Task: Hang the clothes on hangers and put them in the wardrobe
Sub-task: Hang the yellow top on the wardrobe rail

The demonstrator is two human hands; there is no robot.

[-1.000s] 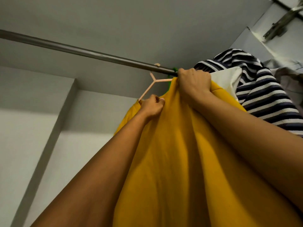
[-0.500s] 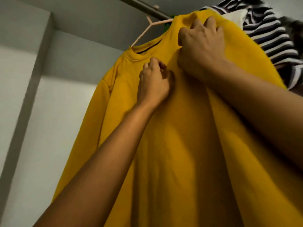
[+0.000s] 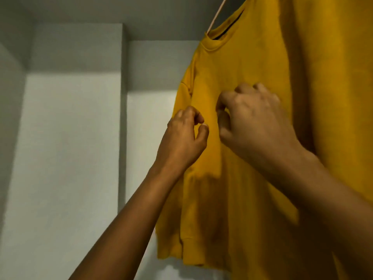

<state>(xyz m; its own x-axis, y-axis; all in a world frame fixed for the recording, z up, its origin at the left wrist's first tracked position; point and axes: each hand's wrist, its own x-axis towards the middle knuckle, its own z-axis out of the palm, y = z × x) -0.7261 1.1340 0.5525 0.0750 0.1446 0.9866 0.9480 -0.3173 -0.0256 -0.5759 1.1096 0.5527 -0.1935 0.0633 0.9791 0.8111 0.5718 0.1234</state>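
Observation:
A mustard-yellow sweatshirt [image 3: 252, 63] hangs inside the wardrobe on a pale pink hanger [image 3: 217, 14], of which only one slanted arm shows above the neckline. Both my hands are in front of the sweatshirt's chest. My left hand [image 3: 184, 138] hovers by the left sleeve seam, its thumb and fingers loosely curled with a gap between them and no cloth inside. My right hand [image 3: 252, 122] is just to its right, fingers loosely curled over the fabric and gripping nothing. The rail is out of view.
The wardrobe's grey-white back wall [image 3: 66, 158] fills the left half. A vertical partition edge [image 3: 122, 118] runs down beside the sweatshirt. The sweatshirt's hem [image 3: 189, 257] ends near the bottom of the view.
My hands let go of the sweatshirt's shoulder and collar and dropped to its chest. The view tilted down, so the rail and the striped garment are gone from sight.

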